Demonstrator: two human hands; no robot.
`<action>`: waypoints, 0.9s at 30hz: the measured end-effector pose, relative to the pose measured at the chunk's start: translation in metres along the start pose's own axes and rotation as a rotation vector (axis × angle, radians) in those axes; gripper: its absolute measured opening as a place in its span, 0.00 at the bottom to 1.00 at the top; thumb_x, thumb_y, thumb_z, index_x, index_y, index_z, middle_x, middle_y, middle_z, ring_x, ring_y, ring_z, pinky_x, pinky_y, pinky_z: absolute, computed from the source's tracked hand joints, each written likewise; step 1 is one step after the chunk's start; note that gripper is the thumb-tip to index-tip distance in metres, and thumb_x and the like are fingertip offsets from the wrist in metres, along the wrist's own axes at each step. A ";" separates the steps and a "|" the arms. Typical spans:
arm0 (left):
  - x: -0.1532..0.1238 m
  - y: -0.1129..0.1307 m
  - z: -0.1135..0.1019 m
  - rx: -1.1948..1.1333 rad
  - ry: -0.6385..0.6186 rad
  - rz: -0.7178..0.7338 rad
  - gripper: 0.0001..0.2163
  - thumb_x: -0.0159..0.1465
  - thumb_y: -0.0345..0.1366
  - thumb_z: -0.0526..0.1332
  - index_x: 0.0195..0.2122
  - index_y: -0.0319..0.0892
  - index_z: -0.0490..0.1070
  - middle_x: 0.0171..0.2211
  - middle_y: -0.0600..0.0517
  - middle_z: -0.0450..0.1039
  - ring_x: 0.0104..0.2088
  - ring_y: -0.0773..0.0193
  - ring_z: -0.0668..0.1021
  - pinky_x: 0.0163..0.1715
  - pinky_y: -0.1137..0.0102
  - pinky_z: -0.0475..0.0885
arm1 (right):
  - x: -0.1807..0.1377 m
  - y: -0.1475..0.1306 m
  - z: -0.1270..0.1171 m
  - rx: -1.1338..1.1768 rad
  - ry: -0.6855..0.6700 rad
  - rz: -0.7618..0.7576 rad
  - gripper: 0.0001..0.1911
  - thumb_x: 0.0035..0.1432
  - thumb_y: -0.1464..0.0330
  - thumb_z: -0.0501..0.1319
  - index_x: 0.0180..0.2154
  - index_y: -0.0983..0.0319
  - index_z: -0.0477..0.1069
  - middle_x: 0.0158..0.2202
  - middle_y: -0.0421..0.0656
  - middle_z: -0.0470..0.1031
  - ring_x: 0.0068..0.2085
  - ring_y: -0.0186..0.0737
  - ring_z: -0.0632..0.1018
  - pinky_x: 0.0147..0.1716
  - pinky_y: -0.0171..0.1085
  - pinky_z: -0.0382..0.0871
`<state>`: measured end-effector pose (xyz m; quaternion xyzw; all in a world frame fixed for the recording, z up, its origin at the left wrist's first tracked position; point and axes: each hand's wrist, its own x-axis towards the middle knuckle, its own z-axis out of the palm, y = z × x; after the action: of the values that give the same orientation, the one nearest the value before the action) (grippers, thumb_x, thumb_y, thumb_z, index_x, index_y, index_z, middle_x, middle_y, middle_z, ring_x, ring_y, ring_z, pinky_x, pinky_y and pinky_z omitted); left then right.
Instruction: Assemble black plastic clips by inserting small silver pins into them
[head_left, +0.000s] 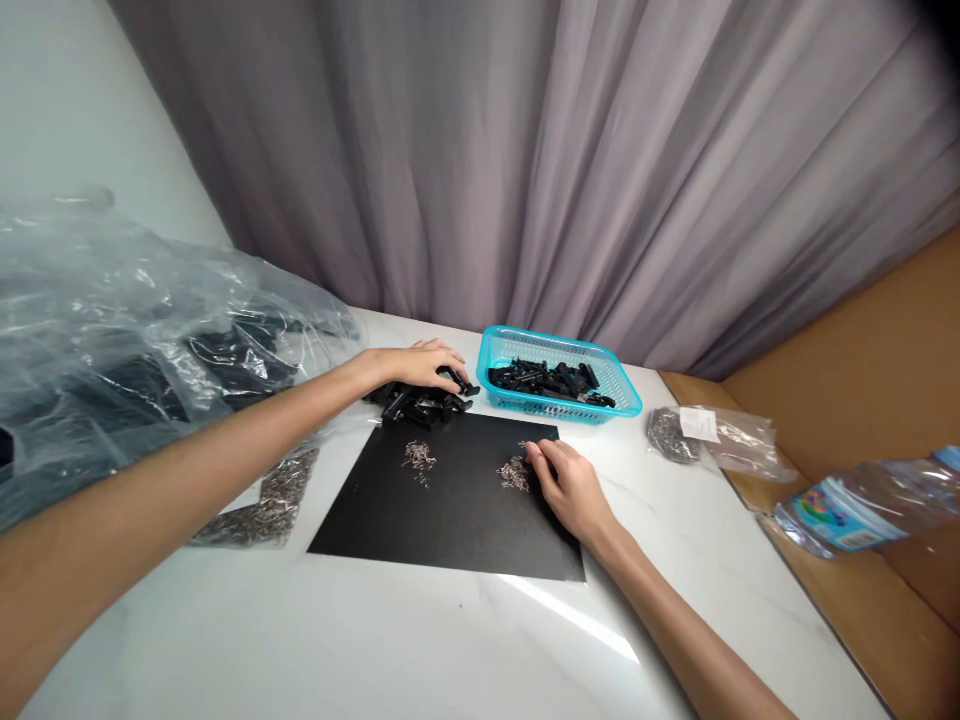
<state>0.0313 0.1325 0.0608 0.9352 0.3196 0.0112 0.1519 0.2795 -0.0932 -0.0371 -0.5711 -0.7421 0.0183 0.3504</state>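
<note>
My left hand [421, 364] reaches to the far edge of a black mat [450, 510] and lies curled over a heap of black plastic clips [420, 404], its fingers closed on one of them. My right hand [571, 484] rests on the mat's right side, fingertips pinched at a small pile of tiny metal springs [514, 472]. A second little pile of springs [418, 457] lies further left on the mat. A turquoise basket [495, 352] behind the mat holds more black clips [553, 380].
A big clear plastic bag [112, 330] with dark parts fills the left. A flat bag of metal pieces [264, 505] lies left of the mat, another small bag [709, 432] to the right. A plastic bottle [862, 505] lies on a cardboard box [885, 380]. Grey curtain behind.
</note>
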 end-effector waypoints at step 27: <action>0.029 0.005 0.002 0.004 -0.020 0.068 0.08 0.61 0.39 0.69 0.39 0.43 0.81 0.40 0.53 0.83 0.43 0.59 0.82 0.44 0.71 0.71 | 0.001 -0.001 -0.002 0.013 -0.010 0.007 0.21 0.77 0.60 0.48 0.30 0.57 0.66 0.28 0.42 0.74 0.31 0.41 0.76 0.32 0.38 0.64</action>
<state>0.0575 0.1453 0.0577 0.9459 0.2861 0.0063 0.1525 0.2797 -0.0933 -0.0347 -0.5713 -0.7417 0.0275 0.3504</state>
